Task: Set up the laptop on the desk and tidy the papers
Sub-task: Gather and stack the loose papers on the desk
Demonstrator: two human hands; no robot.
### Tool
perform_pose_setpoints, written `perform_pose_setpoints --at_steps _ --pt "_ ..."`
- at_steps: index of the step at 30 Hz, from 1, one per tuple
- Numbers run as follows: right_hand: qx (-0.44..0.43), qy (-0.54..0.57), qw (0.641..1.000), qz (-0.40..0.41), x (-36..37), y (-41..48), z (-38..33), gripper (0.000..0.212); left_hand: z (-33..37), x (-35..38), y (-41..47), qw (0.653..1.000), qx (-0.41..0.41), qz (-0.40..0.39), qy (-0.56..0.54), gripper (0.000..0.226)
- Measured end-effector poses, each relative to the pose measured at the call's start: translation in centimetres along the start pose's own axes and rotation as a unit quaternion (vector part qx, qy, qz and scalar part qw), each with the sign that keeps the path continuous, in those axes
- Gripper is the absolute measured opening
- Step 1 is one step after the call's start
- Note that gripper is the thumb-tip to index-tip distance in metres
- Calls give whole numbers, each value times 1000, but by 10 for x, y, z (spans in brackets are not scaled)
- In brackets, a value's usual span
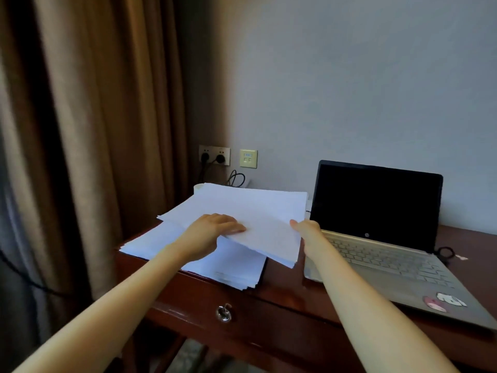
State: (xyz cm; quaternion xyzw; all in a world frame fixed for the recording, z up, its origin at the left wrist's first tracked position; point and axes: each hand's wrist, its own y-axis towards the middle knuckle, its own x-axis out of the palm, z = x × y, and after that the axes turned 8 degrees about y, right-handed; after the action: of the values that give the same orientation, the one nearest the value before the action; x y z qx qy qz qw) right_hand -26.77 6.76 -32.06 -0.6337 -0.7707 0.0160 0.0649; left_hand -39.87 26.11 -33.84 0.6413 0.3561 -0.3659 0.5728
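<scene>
A sheaf of white papers (250, 208) is lifted a little above the desk. My left hand (212, 230) grips its near edge, fingers lying on top. My right hand (306, 230) holds its right edge, thumb on top. Beneath it a fanned stack of white sheets (226, 267) lies on the left end of the dark wooden desk (290, 281). To the right, a silver laptop (398, 265) stands open with a black screen and stickers on its palm rest.
Brown curtains (94, 130) hang at the left. Wall sockets (215, 156) with black plugs and a cable sit behind the papers. A drawer with a metal lock (224, 313) is in the desk front. A small black cable (446, 253) lies by the laptop's right side.
</scene>
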Motion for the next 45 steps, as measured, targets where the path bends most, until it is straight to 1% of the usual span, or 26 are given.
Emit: perform_pose_setpoints --at_steps 5,12,14,17,19,20,21,23,25,26,27,28,29,30,31,34,37,39,41,42,43,45 --pt "12 -22 999 -34 30 -3 14 37 -19 -1 -24 999 -32 -25 9 77" --pt "44 -60 996 -58 57 -3 31 42 -32 6 -45 990 -81 -111 15 74" --pt "56 -73 994 -66 63 0 37 37 -40 9 -47 988 -83 -132 13 70" --pt "63 -98 992 -52 64 9 47 28 -44 16 -51 985 -83 -152 2 59" --pt "52 -133 989 -46 61 17 50 15 -44 18 -50 980 -101 -169 -25 56" --pt "45 -153 986 -44 60 18 50 10 -44 16 -49 975 -118 -184 -44 54" --pt "39 -174 983 -47 58 20 49 11 -44 13 -46 967 -132 -206 -66 51" --pt "28 -223 973 -54 54 16 43 16 -44 3 -38 947 -140 -277 -87 45" --pt "12 -276 959 -57 49 18 40 20 -41 -10 -27 918 -137 -360 -90 50" --pt "4 -303 951 -55 46 19 38 20 -38 -16 -20 906 -138 -389 -89 52" --pt "-9 -333 941 -55 43 21 36 16 -35 -18 -11 902 -136 -400 -82 49" --pt "-29 -367 928 -57 40 23 34 7 -31 -20 -2 905 -132 -398 -70 43" --pt "-53 -395 915 -61 36 26 32 5 -25 -20 7 913 -129 -382 -59 38" --pt "-71 -420 902 -63 31 29 29 13 -20 -19 16 924 -129 -356 -59 36" --pt "-88 -438 892 -66 27 31 27 15 -15 -17 25 932 -132 -330 -75 35" --pt "-123 -470 872 -57 10 41 20 29 1 -5 56 939 -131 -279 -154 32" --pt "-133 -506 850 -61 -7 57 18 29 18 12 88 938 -115 -258 -199 34" --pt "-140 -525 837 -63 -18 68 18 30 28 27 107 931 -119 -242 -244 35" --pt "-147 -535 829 -64 -27 81 17 31 34 43 126 907 -148 -235 -316 35" --pt "-150 -539 826 -62 -32 88 16 32 37 52 136 887 -172 -232 -360 34" --pt "-154 -544 822 -59 -35 94 14 32 39 60 147 861 -200 -225 -409 33" --pt "-170 -561 808 -57 -40 105 12 33 43 76 168 789 -261 -199 -520 28"
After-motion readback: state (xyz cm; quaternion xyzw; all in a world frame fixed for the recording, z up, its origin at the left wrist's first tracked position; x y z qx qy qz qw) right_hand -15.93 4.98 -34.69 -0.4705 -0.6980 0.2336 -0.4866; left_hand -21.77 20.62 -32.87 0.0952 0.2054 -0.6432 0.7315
